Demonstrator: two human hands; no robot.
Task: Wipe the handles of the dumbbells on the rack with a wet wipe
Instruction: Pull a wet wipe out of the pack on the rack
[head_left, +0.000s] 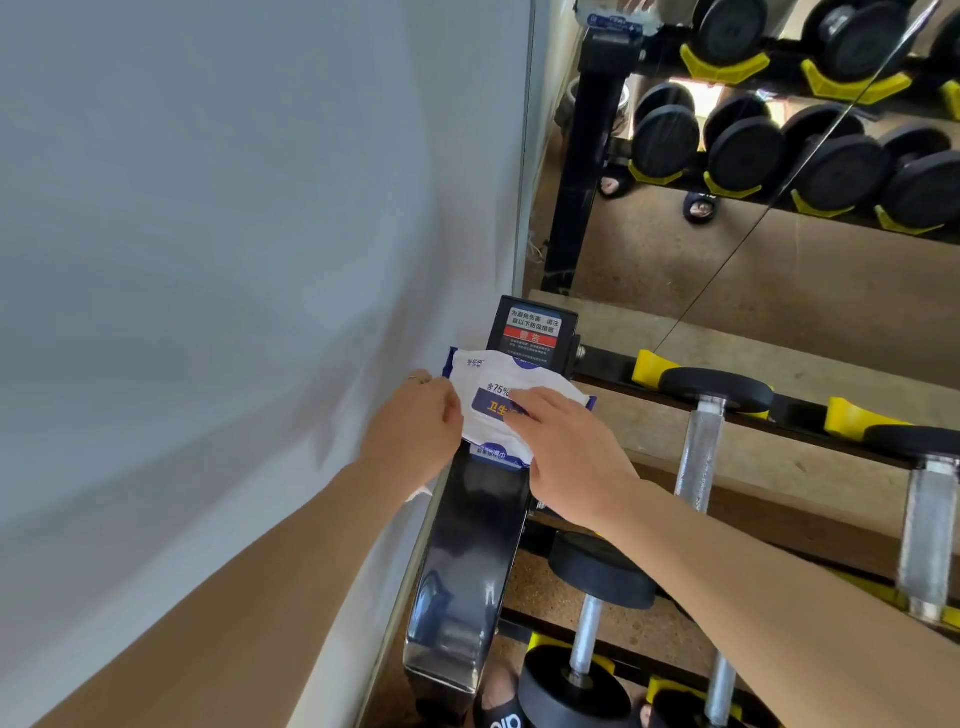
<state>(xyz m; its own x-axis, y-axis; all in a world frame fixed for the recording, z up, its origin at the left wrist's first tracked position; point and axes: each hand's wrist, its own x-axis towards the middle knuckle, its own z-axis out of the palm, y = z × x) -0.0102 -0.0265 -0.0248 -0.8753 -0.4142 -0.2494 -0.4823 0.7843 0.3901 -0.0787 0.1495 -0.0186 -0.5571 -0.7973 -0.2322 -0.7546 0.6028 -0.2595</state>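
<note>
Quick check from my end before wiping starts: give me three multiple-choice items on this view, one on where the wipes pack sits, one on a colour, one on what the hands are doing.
1. Where is the wipes pack?
A. On top of the rack's black end post
B. On the floor
C. On a dumbbell handle

2. What colour are the cradles holding the dumbbells?
A. Red
B. Yellow
C. White

3. What are the hands doing?
A. Both hang idle
B. Left hand holds the pack's edge, right hand has fingers on its label
C. Right hand wipes a handle

Answers: 1 A, the pack lies on the rack post below the warning sticker; 2 B, yellow cradles sit under each dumbbell head; 3 B, both hands are on the pack, and no wipe has been pulled out yet.
</note>
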